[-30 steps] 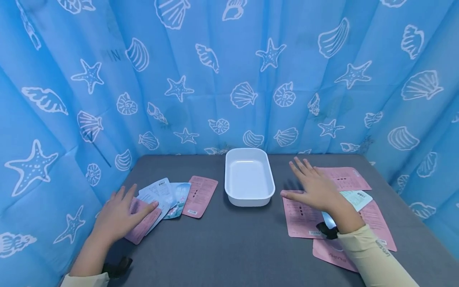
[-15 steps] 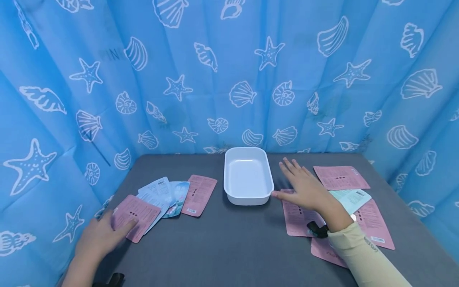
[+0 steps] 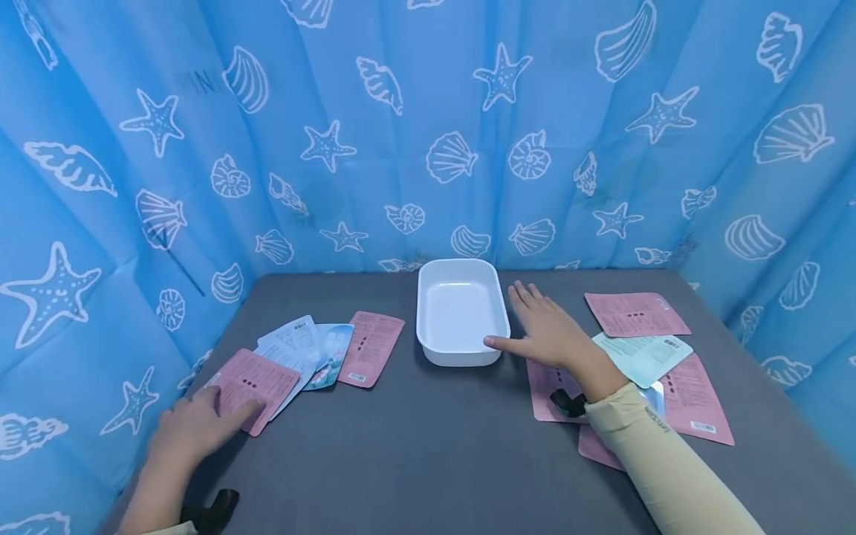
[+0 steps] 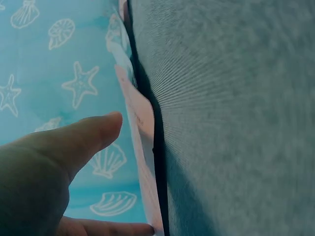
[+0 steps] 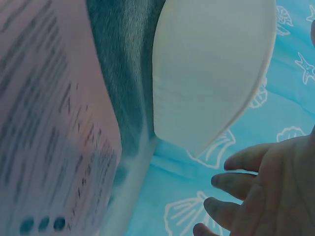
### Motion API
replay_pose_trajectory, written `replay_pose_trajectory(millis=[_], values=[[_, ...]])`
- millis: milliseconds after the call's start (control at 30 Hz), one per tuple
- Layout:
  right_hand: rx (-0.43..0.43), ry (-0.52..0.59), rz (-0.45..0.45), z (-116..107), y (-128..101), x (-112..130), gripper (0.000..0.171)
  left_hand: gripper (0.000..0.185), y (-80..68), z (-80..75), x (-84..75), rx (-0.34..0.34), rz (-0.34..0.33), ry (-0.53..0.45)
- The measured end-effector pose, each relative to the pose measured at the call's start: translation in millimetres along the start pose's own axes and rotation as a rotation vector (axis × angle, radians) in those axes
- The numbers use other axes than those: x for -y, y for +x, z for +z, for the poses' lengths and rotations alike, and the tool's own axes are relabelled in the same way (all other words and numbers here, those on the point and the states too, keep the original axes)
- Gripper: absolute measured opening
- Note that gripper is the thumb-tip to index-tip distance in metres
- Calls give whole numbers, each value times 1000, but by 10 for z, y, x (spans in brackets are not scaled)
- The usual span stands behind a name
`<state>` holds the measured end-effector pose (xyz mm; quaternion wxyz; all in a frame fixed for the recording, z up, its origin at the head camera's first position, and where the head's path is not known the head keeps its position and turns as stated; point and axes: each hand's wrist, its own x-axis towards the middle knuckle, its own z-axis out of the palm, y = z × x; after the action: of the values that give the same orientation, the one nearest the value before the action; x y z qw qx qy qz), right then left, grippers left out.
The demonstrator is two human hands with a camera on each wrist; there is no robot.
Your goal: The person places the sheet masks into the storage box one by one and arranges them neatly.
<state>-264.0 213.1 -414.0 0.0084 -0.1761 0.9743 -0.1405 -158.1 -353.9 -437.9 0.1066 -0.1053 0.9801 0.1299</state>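
Grey cloth covers the counter (image 3: 428, 446), which is walled on three sides by a blue curtain (image 3: 414, 111) printed with white shells and starfish. A white tray (image 3: 460, 310) sits near the middle, towards the back. The right hand (image 3: 545, 331) lies flat with its fingers spread and straight, holding nothing; its thumb points at the tray's near right corner, touching or just short of it, and its heel rests over a pink packet (image 3: 550, 386). Around that wrist lie more packets: a pale green packet (image 3: 642, 357), another pink one behind it (image 3: 635, 313) and a further pink one (image 3: 695, 405) beside the cream sleeve (image 3: 662, 468). The left hand (image 3: 194, 427) is at the counter's near left corner, fingers laid loosely on the near edge of a pink sachet (image 3: 250, 383); the left wrist view shows the thumb (image 4: 93, 135) and a finger either side of that sachet's edge (image 4: 145, 162), which is lifted off the cloth, though whether they pinch it cannot be told. Fanned beyond the sachet are a white packet (image 3: 294, 338), a blue packet (image 3: 331, 357) and a pink packet (image 3: 371, 348), well apart from the tray
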Motion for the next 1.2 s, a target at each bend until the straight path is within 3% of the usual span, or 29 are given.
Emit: replay_pose_trajectory(millis=[267, 567, 733, 900, 1200], values=[[6, 25, -15, 84, 134, 121, 136, 130, 38, -2, 3, 21, -4, -19], [21, 6, -1, 98, 162, 286, 138, 125, 70, -166, -27, 93, 29, -88], [35, -11, 6, 120, 198, 324, 141, 111, 60, -196, -1, 110, 22, -148], [52, 23, 30, 143, 205, 329, 143, 92, 65, -188, 14, 95, 61, -145], [53, -2, 47, 127, 189, 346, 136, 109, 84, -174, -48, 85, 24, -135]])
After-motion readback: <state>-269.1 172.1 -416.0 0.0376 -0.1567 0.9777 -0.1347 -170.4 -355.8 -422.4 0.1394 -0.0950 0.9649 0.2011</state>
